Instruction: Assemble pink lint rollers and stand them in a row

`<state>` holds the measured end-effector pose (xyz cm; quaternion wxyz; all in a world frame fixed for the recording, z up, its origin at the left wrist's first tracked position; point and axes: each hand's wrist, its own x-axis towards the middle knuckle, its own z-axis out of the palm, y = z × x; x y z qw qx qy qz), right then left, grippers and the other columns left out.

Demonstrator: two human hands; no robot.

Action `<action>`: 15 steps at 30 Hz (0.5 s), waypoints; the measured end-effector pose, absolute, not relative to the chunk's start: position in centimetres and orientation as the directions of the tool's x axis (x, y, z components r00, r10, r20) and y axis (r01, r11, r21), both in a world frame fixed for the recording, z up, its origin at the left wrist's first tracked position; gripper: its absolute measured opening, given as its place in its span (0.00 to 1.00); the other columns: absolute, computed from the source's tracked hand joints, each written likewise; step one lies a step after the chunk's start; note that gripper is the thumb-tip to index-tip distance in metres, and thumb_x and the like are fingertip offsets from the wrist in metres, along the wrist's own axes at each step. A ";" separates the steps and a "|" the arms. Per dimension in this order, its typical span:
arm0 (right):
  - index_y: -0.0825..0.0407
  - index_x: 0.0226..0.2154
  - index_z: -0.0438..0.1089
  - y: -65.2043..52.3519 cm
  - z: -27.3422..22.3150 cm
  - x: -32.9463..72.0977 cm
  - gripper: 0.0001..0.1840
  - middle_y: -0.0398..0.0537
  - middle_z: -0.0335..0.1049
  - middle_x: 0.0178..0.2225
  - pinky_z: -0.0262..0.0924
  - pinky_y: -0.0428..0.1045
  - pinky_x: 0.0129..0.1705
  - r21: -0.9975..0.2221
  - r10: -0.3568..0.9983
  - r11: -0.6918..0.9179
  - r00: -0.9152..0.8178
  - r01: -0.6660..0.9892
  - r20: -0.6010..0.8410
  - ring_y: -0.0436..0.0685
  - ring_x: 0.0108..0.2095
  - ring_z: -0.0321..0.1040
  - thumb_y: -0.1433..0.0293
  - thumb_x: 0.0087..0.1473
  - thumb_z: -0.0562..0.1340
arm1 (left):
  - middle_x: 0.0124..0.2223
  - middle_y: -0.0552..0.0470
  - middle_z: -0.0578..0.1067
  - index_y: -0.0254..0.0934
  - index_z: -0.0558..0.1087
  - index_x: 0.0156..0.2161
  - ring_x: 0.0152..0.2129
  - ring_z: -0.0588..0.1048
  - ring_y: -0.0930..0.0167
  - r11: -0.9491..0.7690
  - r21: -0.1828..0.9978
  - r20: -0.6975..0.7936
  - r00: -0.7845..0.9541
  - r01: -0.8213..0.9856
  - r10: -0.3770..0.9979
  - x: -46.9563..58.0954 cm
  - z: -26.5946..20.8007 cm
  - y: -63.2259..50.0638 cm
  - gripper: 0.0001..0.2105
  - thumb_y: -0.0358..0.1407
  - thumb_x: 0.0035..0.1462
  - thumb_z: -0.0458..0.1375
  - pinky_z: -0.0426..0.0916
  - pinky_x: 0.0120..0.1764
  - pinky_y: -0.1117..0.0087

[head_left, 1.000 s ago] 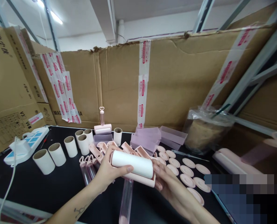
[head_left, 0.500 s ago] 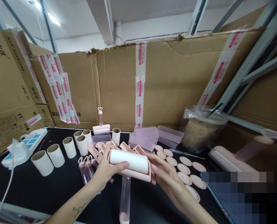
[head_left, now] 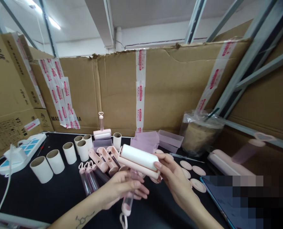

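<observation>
Now the right hand [head_left: 172, 170] grips a pink holder [head_left: 139, 168], white roll [head_left: 138, 156] inside; left hand [head_left: 117, 190] perhaps cups its handle [head_left: 127, 203].

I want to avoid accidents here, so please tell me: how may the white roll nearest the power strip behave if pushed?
The white roll is probably light for its size, since its core looks hollow. It stands on end, so a push near its top might tip it. On its side, it would likely roll, being round.

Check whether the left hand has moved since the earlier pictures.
Yes: the left hand has moved down and rightward in view, judged against the middle tape strip.
</observation>
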<state>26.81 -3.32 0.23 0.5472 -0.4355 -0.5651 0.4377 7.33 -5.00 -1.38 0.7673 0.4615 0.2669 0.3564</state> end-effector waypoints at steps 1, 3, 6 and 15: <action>0.49 0.36 0.66 -3.2 1.1 27.0 0.16 0.42 0.67 0.28 0.56 0.45 0.18 -0.954 0.964 0.264 -0.059 0.145 0.258 0.48 0.17 0.61 0.56 0.48 0.61 | 0.32 0.45 0.76 0.31 0.68 0.40 0.28 0.76 0.68 0.332 0.897 -0.098 0.600 -0.292 0.794 7.4 -1.5 -5.1 0.16 0.38 0.49 0.63 0.67 0.37 0.65; 0.49 0.33 0.68 -2.5 3.5 27.4 0.15 0.43 0.69 0.24 0.57 0.47 0.20 -0.793 0.935 0.352 -0.144 0.497 0.325 0.50 0.18 0.63 0.55 0.51 0.58 | 0.27 0.49 0.74 0.31 0.66 0.39 0.22 0.74 0.71 0.330 0.890 -0.102 0.568 -0.315 0.817 7.5 -1.6 -5.2 0.17 0.41 0.49 0.63 0.67 0.31 0.68; 0.49 0.30 0.71 0.0 7.8 27.3 0.16 0.46 0.73 0.25 0.57 0.49 0.27 -0.292 0.863 0.431 -0.295 0.854 0.410 0.56 0.26 0.69 0.55 0.54 0.55 | 0.24 0.53 0.71 0.32 0.65 0.38 0.18 0.70 0.75 0.318 0.890 -0.105 0.531 -0.328 0.841 7.6 -1.7 -5.3 0.18 0.42 0.47 0.63 0.63 0.25 0.73; 0.54 0.42 0.68 12.0 8.1 23.7 0.14 0.50 0.70 0.42 0.65 0.55 0.41 -0.053 0.851 0.506 -0.508 0.861 -0.134 0.55 0.39 0.69 0.63 0.56 0.59 | 0.24 0.54 0.70 0.32 0.64 0.37 0.17 0.69 0.75 0.298 0.906 -0.090 0.553 -0.301 0.829 8.0 -2.8 -5.3 0.20 0.44 0.44 0.64 0.62 0.25 0.72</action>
